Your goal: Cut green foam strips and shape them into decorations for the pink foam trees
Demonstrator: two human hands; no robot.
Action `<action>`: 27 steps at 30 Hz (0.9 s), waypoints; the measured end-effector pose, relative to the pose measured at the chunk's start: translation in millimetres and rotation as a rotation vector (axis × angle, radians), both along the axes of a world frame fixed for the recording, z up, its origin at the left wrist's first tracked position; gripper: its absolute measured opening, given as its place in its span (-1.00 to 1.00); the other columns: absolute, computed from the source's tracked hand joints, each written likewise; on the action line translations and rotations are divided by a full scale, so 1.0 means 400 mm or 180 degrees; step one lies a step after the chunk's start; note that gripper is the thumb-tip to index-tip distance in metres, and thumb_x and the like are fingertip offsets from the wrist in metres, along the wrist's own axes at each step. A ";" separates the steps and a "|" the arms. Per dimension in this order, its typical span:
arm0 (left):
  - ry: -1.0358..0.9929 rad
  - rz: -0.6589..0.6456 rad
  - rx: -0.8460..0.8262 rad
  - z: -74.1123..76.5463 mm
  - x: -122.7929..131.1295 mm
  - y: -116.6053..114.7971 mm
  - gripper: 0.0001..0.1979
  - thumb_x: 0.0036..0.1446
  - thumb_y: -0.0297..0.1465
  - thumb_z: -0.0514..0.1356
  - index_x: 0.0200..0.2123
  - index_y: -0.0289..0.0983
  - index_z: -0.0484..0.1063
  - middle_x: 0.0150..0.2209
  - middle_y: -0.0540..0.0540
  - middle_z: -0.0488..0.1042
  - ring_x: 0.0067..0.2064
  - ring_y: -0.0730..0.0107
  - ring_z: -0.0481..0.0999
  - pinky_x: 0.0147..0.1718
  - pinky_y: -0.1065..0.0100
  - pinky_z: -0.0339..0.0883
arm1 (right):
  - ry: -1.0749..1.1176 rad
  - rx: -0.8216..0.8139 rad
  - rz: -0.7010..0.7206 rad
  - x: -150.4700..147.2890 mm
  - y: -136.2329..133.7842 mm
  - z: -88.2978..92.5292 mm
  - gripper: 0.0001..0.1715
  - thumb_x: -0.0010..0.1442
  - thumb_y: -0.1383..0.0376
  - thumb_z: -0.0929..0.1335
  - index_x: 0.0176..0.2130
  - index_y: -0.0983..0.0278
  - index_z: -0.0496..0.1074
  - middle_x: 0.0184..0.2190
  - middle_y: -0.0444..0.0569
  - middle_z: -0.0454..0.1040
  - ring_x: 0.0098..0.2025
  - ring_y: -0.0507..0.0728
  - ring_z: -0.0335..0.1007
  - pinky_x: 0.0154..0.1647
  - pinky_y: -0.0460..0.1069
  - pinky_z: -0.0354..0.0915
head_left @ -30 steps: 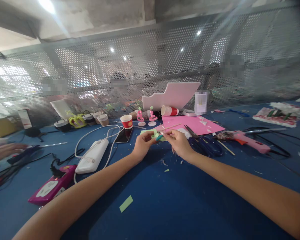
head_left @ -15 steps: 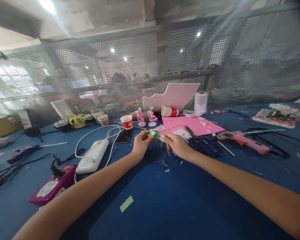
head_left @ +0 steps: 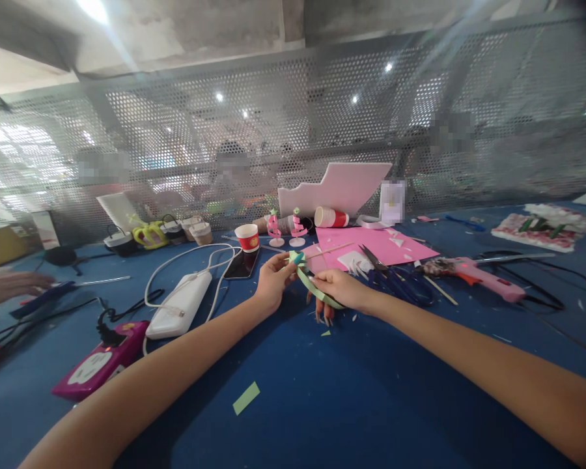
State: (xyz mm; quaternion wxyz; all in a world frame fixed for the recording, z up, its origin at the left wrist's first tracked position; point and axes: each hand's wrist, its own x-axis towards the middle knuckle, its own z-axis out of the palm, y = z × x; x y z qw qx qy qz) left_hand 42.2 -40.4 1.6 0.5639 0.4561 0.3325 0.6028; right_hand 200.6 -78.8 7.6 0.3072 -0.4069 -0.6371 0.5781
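My left hand (head_left: pixel 271 284) is closed on one end of a pale green paper strip (head_left: pixel 305 279), where it looks folded or bunched. A small teal tip (head_left: pixel 297 258) shows at the thumb; I cannot tell what it is. Farther along, my right hand (head_left: pixel 346 288) pinches the strip, which curves down under the fingers. Some right fingers hang loosely below it. Behind the hands, a thin stick (head_left: pixel 334 249) reaches over pink paper (head_left: pixel 381 242); whether it is held is unclear. Scissors (head_left: pixel 395 280) with dark blue handles lie beside my right hand.
A pink glue gun (head_left: pixel 488 279) lies right. Left are a white power bank (head_left: pixel 180 306), a magenta power strip (head_left: pixel 102 361) and another person's hand (head_left: pixel 17 286) at a blue-handled tool. A red cup (head_left: pixel 247 238), phone (head_left: pixel 241 264) and two pink spiral ornaments (head_left: pixel 297 231) stand behind.
More of the green strip now shows, bowed between my hands. My right hand has shifted slightly, its lower fingers spreading down. Another person's hand has come in at the left edge.
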 end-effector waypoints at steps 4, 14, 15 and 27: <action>-0.0020 -0.0028 -0.0119 0.001 -0.003 0.001 -0.56 -0.41 -0.36 0.45 -0.35 -0.33 0.46 -0.43 -0.03 0.52 -0.43 0.50 0.49 -0.46 0.48 0.37 | 0.0275 0.0346 -0.0610 0.009 0.011 -0.006 -0.69 0.23 0.12 0.24 -0.44 0.26 0.28 -0.58 -0.07 0.48 -0.59 0.06 0.44 -0.65 -0.09 0.33; 0.1287 -0.1627 0.0209 0.011 -0.004 -0.017 -0.52 -0.29 -0.45 0.41 -0.19 -0.32 0.47 -0.57 0.03 0.45 -0.55 0.57 0.41 -0.52 0.50 0.30 | -0.0645 0.2254 -0.0566 0.068 0.036 0.019 -0.63 0.17 0.05 0.27 -0.49 0.26 0.29 -0.62 -0.17 0.31 -0.56 0.00 0.22 -0.50 -0.08 0.15; 0.1366 -0.1672 0.0235 0.011 -0.005 -0.017 -0.53 -0.28 -0.46 0.41 -0.19 -0.33 0.46 -0.56 0.03 0.45 -0.54 0.57 0.41 -0.52 0.51 0.30 | -0.0742 0.2248 -0.0447 0.069 0.036 0.018 -0.65 0.17 0.08 0.27 -0.51 0.26 0.27 -0.64 -0.19 0.27 -0.57 -0.01 0.18 -0.51 -0.08 0.11; 0.0906 -0.1570 -0.0069 0.009 -0.009 -0.007 -0.45 -0.27 -0.39 0.42 -0.13 -0.31 0.39 -0.44 -0.06 0.51 -0.46 0.42 0.51 -0.39 0.36 0.40 | -0.0663 0.2410 -0.0939 0.054 0.033 0.000 -0.71 0.21 0.15 0.24 -0.47 0.25 0.26 -0.65 -0.20 0.23 -0.59 0.01 0.16 -0.50 -0.07 0.09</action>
